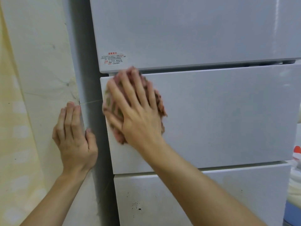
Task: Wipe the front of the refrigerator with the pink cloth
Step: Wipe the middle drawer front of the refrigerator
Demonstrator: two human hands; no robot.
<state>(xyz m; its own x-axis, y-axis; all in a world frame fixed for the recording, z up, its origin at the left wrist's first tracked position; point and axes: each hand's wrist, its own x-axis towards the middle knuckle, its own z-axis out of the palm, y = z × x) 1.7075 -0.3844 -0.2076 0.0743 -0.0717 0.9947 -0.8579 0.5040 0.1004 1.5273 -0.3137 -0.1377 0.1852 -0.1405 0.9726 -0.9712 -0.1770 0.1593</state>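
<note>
The white refrigerator (219,111) fills the view, with an upper door, a middle drawer front and a lower drawer front. My right hand (135,108) lies flat with spread fingers on the pink cloth (158,101), pressing it against the top left corner of the middle drawer. The cloth is bunched and mostly hidden under the hand. My left hand (75,136) rests with straight fingers on the refrigerator's left side, holding nothing.
A cream curtain or wall covering (24,111) hangs at the left. A warning sticker (113,59) sits on the upper door's lower left corner. Dark specks (138,207) mark the lower drawer. Stacked items (295,176) stand at the right edge.
</note>
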